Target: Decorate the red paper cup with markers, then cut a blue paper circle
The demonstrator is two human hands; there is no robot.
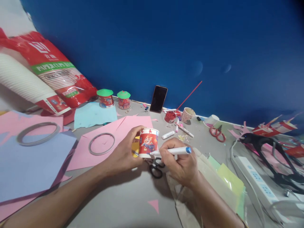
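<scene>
A red and white printed paper cup (148, 142) is held up over the table by my left hand (129, 148), with thumb and fingers around its left side. In my right hand (179, 163) is a white marker with a blue end (175, 151), gripped like a pen. Its tip meets, or comes very close to, the lower rim of the cup. Black-handled scissors (156, 171) lie below the cup, their blades partly hidden. Something yellow (135, 147) shows behind the cup at my left fingers.
Pink paper (80, 153), tape rings (101, 144) and blue paper (35, 164) lie left. Two green-topped cups (105, 98) and a phone (158, 98) stand at the back. Red scissors (217, 133), a power strip (257, 180) and a black strap frame (263, 152) are right.
</scene>
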